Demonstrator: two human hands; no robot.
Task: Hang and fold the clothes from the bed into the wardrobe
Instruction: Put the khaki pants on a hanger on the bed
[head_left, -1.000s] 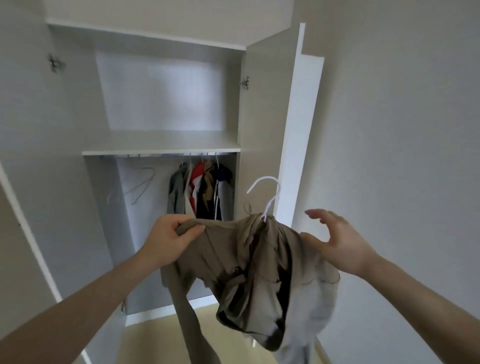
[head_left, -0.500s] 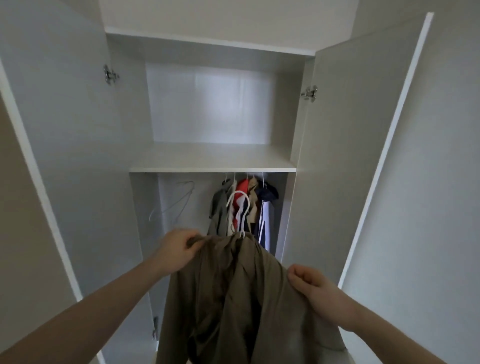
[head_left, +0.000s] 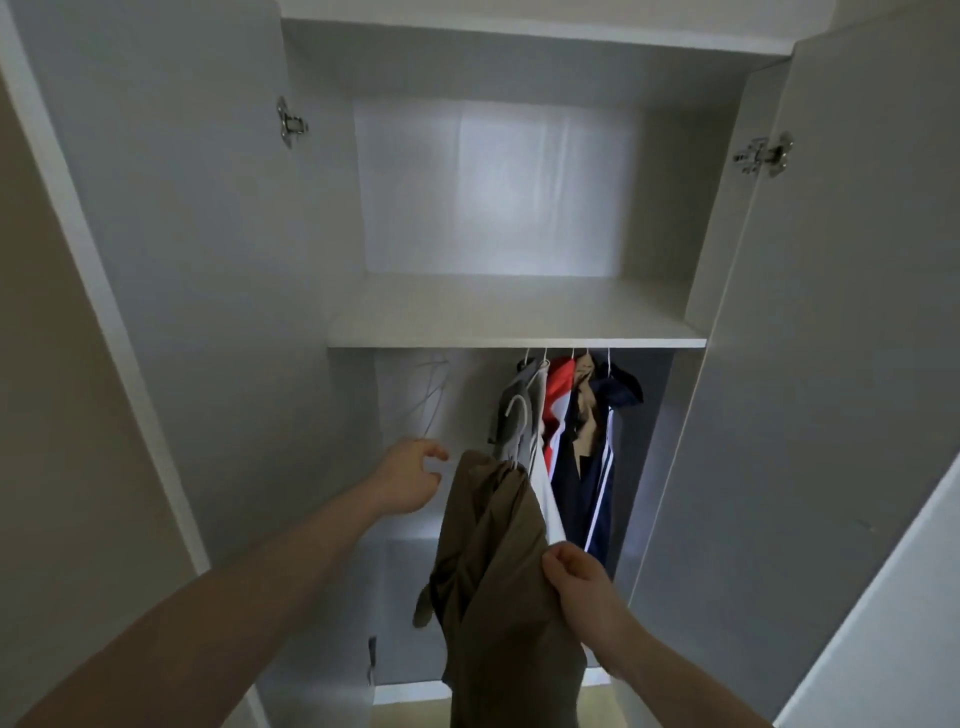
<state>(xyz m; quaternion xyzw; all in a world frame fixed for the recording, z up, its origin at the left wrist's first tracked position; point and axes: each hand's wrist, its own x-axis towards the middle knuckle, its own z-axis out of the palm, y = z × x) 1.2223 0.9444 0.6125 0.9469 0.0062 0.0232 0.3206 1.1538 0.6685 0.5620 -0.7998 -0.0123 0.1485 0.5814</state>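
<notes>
Several clothes (head_left: 582, 415) already hang at the far right of the rail, so the wardrobe (head_left: 514, 335) is partly filled. The khaki shirt (head_left: 493, 561) on its white hanger (head_left: 517, 421) is up near the rail but not hooked yet. Right hand (head_left: 576, 582) pinches the shirt's edge, left hand (head_left: 410, 475) is loosely curled beside the collar, gripping nothing I can see.
</notes>
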